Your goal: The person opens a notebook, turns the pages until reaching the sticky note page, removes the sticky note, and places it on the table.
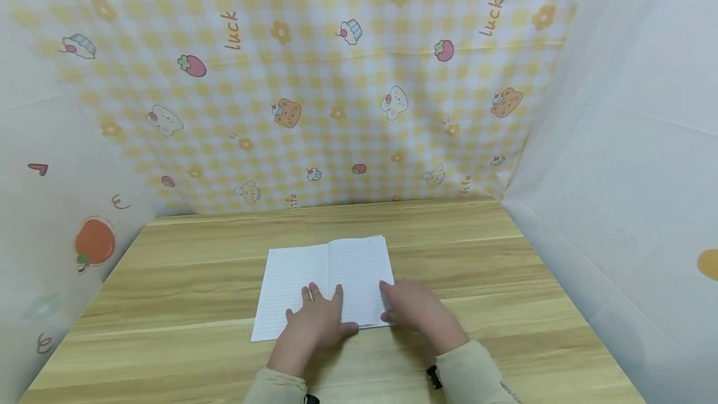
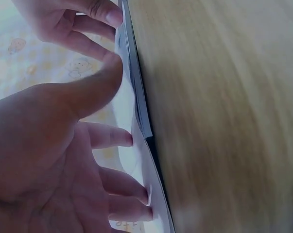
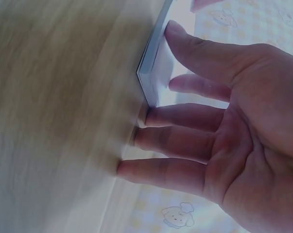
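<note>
An open notebook (image 1: 359, 267) with white lined pages lies flat on the wooden table. Across its lower middle rests my left hand (image 1: 320, 320), fingers spread on the left page and near the centre fold, the thumb by the bottom edge. My right hand (image 1: 417, 307) is at the lower right corner. In the right wrist view its thumb (image 3: 199, 51) and index finger touch the right page, while the other fingers (image 3: 173, 143) reach past the notebook's edge to the table. The left wrist view shows the stacked page edges of the notebook (image 2: 140, 107) side-on.
The wooden table (image 1: 185, 279) stretches around the notebook on all sides. Behind it hangs a yellow checked cloth (image 1: 336, 80) with cartoon prints. White sheets (image 1: 628, 142) stand along the right and left sides.
</note>
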